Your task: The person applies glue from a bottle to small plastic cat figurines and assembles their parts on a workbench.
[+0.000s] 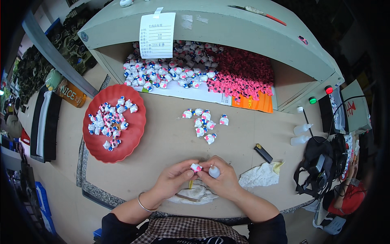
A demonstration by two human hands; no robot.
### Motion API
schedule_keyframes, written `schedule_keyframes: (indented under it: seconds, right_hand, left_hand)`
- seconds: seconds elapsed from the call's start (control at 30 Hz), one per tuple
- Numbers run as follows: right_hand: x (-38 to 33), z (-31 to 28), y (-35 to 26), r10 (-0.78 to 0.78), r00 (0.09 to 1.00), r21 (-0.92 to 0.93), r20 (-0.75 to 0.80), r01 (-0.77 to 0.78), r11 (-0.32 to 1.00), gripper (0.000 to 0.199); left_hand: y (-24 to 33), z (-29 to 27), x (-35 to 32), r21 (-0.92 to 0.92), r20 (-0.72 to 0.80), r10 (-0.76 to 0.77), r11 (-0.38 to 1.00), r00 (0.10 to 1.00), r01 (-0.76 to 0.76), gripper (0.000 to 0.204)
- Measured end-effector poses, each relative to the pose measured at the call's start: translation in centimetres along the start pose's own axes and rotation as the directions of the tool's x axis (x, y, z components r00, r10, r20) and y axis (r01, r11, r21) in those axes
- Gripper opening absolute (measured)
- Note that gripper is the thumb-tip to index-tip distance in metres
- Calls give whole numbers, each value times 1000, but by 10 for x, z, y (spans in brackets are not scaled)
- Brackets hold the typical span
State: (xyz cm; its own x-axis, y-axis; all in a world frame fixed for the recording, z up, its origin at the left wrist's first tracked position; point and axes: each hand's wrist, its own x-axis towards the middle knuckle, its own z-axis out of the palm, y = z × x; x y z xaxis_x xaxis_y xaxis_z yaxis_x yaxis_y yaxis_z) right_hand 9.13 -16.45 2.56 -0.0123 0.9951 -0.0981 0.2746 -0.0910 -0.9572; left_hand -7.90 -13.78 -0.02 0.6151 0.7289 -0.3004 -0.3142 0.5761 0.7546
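In front of me, at the near part of the table, my left hand (174, 178) pinches a small white cat-like figurine (196, 167) with pink on it. My right hand (224, 177) is closed round a small whitish squeeze bottle (214, 172), its fingertips at the figurine's right side. Just beyond my hands lies a loose group of similar figurines (203, 123) with blue and pink parts. To the left, a red scalloped plate (134, 143) bears several more. Under my hands is a crumpled white cloth (194, 194), partly covered.
A grey-green shelf (227, 28) at the back holds heaped white figurines (162, 75) and small pink pieces (243, 81). On the right lie a dark lighter-like object (263, 153), a stained cloth (262, 175), two small bottles (300, 135) and a black bag (319, 162). Another person (350, 195) sits far right.
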Motion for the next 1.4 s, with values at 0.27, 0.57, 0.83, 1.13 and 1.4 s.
schedule_keyframes:
  seconds: [0.27, 0.57, 0.83, 1.13, 1.4]
  right_hand:
    - [2, 5, -3, -131, 990, -22, -50, 130, 991, 17]
    - [1, -12, 21, 111, 977, 281, -184, -56, 958, 33]
    - [5, -23, 19, 94, 959, 443, -268, 36, 896, 29]
    - [7, -30, 26, 37, 941, 340, -337, 85, 937, 34]
    - [6, -36, 19, 70, 919, 344, -388, 74, 936, 37]
  left_hand:
    - [5, 0, -1, -92, -8, 86, 992, 996, -86, 32]
    - [50, -14, -5, -494, -356, 222, 780, 908, -384, 35]
    - [47, 31, 59, 971, 238, 532, -123, 813, -204, 44]
    - [19, 36, 113, 852, 372, 434, -510, 821, -117, 34]
    - [17, 25, 109, 884, 405, 440, -412, 801, -220, 19]
